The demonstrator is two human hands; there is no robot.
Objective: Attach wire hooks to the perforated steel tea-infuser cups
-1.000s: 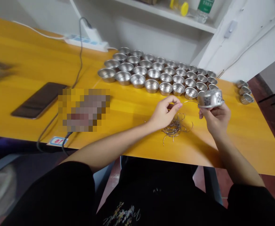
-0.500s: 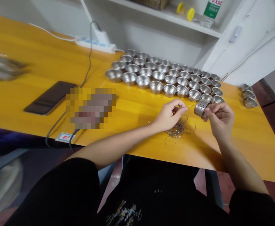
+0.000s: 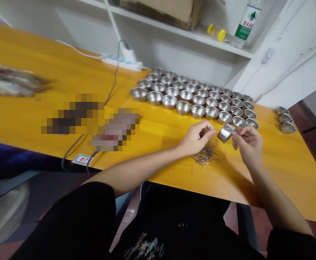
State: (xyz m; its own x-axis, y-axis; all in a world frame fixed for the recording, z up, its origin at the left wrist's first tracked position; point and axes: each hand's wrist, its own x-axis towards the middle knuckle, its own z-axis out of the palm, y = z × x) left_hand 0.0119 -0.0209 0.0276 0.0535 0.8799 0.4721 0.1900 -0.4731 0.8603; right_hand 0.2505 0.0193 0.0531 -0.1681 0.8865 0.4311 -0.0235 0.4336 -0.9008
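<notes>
Between the fingers of my right hand (image 3: 248,144) is a small perforated metal cup (image 3: 225,133), tipped on its side with its wall facing me. My left hand (image 3: 198,136), just left of it, is closed in a pinch. A thin curved wire seems to stick out of that pinch toward the cup, mostly hidden by the fingers. Under and beside my left hand lies a tangled pile of curved wires (image 3: 204,156) on the yellow table (image 3: 158,162).
Several rows of perforated metal cups (image 3: 183,107) stand behind my hands. More cups (image 3: 288,127) are at the right edge. To the left lie a cable (image 3: 114,81), a power strip (image 3: 122,63), blurred-out items and plastic-wrapped goods (image 3: 9,81). A shelf (image 3: 158,21) holds a bottle (image 3: 246,25).
The cup in my right hand has turned and shifted slightly left, closer to my left hand. The camera view has tilted up a little, so the scene sits lower.
</notes>
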